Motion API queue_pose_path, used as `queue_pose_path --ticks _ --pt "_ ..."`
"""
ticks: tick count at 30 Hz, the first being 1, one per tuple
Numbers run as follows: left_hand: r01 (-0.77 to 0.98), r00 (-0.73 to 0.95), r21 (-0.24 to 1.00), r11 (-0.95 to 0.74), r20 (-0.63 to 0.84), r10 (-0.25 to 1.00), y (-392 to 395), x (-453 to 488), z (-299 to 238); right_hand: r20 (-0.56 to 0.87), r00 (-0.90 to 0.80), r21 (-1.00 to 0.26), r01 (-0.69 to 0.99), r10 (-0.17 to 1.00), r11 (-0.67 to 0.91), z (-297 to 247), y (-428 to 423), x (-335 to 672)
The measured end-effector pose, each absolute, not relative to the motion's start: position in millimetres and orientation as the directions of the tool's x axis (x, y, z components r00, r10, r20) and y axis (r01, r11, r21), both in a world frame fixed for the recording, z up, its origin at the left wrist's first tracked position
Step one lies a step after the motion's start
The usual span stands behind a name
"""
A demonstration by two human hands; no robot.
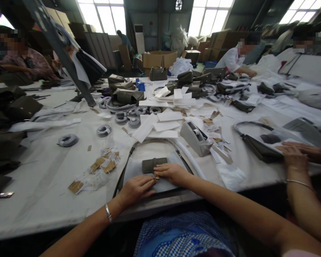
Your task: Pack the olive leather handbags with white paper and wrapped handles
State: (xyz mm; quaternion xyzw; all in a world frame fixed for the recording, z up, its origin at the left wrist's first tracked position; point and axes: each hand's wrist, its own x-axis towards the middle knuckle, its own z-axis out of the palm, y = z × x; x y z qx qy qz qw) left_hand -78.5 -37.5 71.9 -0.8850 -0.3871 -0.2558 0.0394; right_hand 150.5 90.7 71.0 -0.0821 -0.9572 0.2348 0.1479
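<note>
A dark olive handbag [187,163] lies at the table's front edge with a pale translucent sheet [132,170] over its face. Across the middle of the sheet sits the bag's olive flap tab [147,165], with a small gold clasp [157,177] below it. My right hand [175,174] rests on the tab and clasp, its fingers stretched out. From the left, my left hand [136,190] lies on the sheet, fingers extended, tips beside the clasp. What is under the fingertips is hidden. The wrapped bag strap [160,140] arches behind.
Right of the bag stands a grey tape dispenser [195,138]. White foam sheets [166,125], grey coiled rolls [103,130] and tan tags [104,162] lie around. A co-worker's hands [296,154] press on another bag [260,148] at right. A metal post [66,57] rises at left.
</note>
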Motion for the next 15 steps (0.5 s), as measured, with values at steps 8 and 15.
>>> queue_pose_path --ticks 8,15 --pt "0.649 0.614 0.043 -0.759 0.559 0.557 -42 -77 77 0.233 -0.948 -0.336 0.129 0.215 0.933 73 79 154" --pt "0.611 0.615 0.119 -0.782 0.551 0.565 -43 -77 75 0.167 -0.959 -0.353 0.16 0.23 0.922 76 76 156"
